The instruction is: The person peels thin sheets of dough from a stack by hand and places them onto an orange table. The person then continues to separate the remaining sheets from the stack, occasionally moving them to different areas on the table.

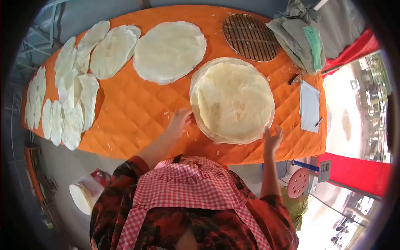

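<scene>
A stack of thin round flatbreads [233,100] lies on the orange quilted cloth, its edges slightly uneven and its top sheet marked with a few brownish spots. My left hand [181,118] is at the stack's left edge, fingers loosely apart with the tips right by the rim. On the lower right side, my right hand [273,140] is raised beside the rim with thumb and fingers spread. Neither hand has a sheet in its grasp. Left of the stack, a smaller pile of pale flatbreads [170,52] rests flat on the cloth.
Several flatbreads [111,52] are spread across the left of the table [133,112]. Behind the stack sits a round metal grill rack [251,37]. Grey cloths [293,41], a notepad [309,106] and a pen [319,121] lie at the right. A pink round stool [298,183] stands below the edge.
</scene>
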The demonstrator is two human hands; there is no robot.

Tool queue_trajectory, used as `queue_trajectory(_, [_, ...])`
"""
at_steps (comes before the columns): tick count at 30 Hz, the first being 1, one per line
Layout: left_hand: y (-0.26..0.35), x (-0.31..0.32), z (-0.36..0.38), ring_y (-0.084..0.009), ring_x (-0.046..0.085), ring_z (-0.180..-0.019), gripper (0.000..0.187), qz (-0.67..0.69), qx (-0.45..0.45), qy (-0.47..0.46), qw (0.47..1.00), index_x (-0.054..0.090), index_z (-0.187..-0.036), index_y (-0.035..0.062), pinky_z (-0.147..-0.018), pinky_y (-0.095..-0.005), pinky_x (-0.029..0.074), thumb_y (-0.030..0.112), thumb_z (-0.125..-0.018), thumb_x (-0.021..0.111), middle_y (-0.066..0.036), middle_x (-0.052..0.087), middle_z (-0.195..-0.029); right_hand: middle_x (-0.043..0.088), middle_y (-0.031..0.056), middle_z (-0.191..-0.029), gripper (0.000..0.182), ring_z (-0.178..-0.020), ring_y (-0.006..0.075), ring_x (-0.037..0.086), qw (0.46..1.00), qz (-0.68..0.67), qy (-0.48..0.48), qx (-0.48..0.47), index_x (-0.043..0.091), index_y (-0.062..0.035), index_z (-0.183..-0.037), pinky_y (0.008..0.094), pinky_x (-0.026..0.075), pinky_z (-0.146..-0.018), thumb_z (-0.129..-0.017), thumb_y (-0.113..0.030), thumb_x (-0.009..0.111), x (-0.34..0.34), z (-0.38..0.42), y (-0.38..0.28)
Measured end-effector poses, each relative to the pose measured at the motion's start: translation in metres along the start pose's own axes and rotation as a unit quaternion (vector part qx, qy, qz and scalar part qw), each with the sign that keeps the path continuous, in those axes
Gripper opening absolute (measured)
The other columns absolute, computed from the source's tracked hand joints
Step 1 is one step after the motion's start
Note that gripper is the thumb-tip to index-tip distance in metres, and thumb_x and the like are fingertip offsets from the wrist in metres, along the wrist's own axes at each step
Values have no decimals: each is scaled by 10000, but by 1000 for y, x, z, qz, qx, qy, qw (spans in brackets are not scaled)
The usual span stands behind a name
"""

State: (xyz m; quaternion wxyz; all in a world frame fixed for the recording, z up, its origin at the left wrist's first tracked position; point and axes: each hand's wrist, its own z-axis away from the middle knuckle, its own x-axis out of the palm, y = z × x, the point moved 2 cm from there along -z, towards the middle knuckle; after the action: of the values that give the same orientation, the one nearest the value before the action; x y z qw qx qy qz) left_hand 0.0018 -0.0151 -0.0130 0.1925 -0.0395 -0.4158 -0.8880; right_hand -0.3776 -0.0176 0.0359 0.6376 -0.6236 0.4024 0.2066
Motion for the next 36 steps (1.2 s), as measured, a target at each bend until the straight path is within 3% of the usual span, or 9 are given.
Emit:
queue_trajectory(4, [24, 12, -24, -201, 576, -907, 364, -2, 10, -18, 1000, 552, -1045, 29, -837, -353, 453, 328, -849, 622, -65, 600, -930, 541, 196, -1211, 506, -1124, 332, 515, 980, -145, -76, -112, 521, 17, -1182, 387, 416, -957, -741, -105, 736, 69, 21, -62])
queue_trajectory(10, [32, 35, -22, -228, 598, -833, 337, 178, -85, -73, 978, 564, -1034, 36, -784, -388, 482, 317, -853, 606, -83, 608, -906, 520, 239, -1226, 792, -1158, 382, 486, 955, 58, -139, -256, 336, 47, -1337, 439, 429, -940, -722, -256, 733, 136, 50, -172])
queue_trajectory(16, [54, 24, -27, -245, 594, -806, 308, 226, -112, -226, 941, 574, -1060, 52, -742, -389, 499, 276, -857, 631, -89, 603, -899, 559, 251, -1184, 618, -1064, 382, 571, 946, 199, -250, -56, 344, -6, -1343, 483, 468, -850, -776, -90, 574, 155, 9, -206])
queue_trajectory(19, [74, -14, -25, -196, 587, -820, 305, 85, 18, -68, 994, 595, -1052, 68, -732, -342, 490, 280, -843, 661, -64, 598, -883, 600, 239, -1123, 532, -1079, 380, 570, 921, 282, -264, -44, 461, -48, -1285, 473, 460, -883, -764, -79, 564, 152, -21, -211])
queue_trajectory(21, [101, -70, -47, -135, 511, -765, 211, 44, 288, 28, 956, 567, -886, 49, -619, -313, 455, 158, -766, 703, -9, 527, -812, 610, 217, -1124, 461, -1110, 362, 559, 938, 251, -217, -97, 551, -65, -1208, 451, 448, -917, -748, -95, 567, 151, -69, -169])
queue_trajectory(22, [114, -102, -69, -118, 496, -784, 163, 86, 301, 91, 945, 548, -858, 40, -602, -313, 434, 95, -767, 672, 1, 514, -801, 608, 203, -1143, 429, -1118, 351, 557, 947, 219, -209, -111, 584, -69, -1169, 438, 442, -930, -742, -106, 565, 139, -107, -159])
queue_trajectory(24, [140, -158, -86, -165, 547, -793, 251, 46, 227, 233, 944, 554, -977, -16, -688, -304, 449, 83, -774, 664, -64, 582, -882, 630, 170, -1066, 480, -1029, 306, 597, 906, 291, -234, -198, 609, -70, -1109, 397, 465, -882, -635, -121, 666, 94, -185, -173])
queue_trajectory(30, [165, -237, -165, -191, 568, -890, 402, 18, 138, 216, 966, 493, -1112, 4, -707, -310, 470, 191, -803, 670, -114, 571, -1011, 600, 213, -773, 224, -818, 372, 619, 912, 322, -98, -235, 618, -54, -845, 425, 463, -675, -639, -19, 538, 3, -202, -390])
queue_trajectory(36, [211, -227, -158, -206, 567, -685, 332, 110, 58, 129, 984, 555, -938, -35, -563, -347, 454, 230, -774, 669, -119, 588, -854, 657, 166, -819, 204, -783, 317, 640, 886, 371, -42, -277, 638, -70, -951, 411, 476, -685, -787, -150, 546, 131, -124, -501])
